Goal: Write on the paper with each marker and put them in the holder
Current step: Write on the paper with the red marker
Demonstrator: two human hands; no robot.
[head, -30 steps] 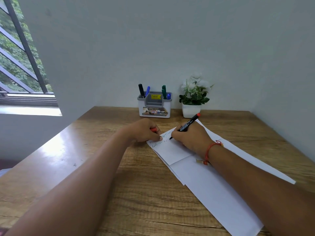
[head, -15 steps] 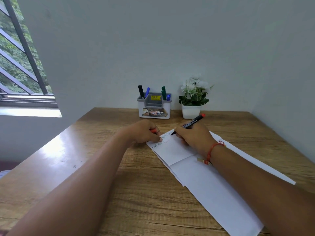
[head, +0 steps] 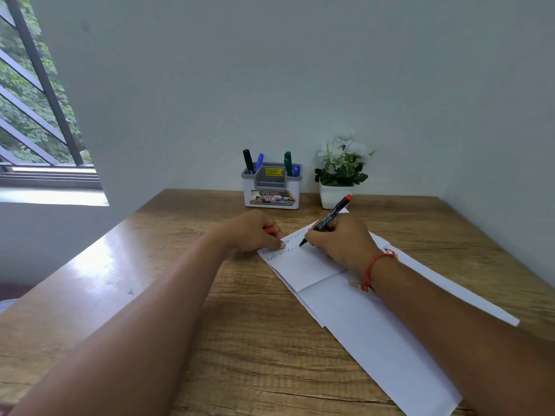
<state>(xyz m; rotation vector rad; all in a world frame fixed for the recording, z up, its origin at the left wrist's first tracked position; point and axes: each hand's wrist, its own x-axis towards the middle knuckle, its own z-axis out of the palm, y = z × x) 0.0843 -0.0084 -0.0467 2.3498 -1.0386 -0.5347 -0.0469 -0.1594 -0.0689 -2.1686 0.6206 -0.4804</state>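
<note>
— Marker (head: 329,219) with the red end is leaning back over the paper (head: 315,265), tip down by the scribbled lines. The right hand (head: 339,241) is pinching the barrel low, for control, I'd say.
— And the left hand (head: 252,232)?
— Curling round what looks like the red cap (head: 270,230), one fingertip pinning the paper's corner so it isn't sliding.
— Where's the holder (head: 271,190)?
— Sitting against the wall, well apart, with four markers (head: 287,163) standing in it. This one is probably joining them once capped.
</note>
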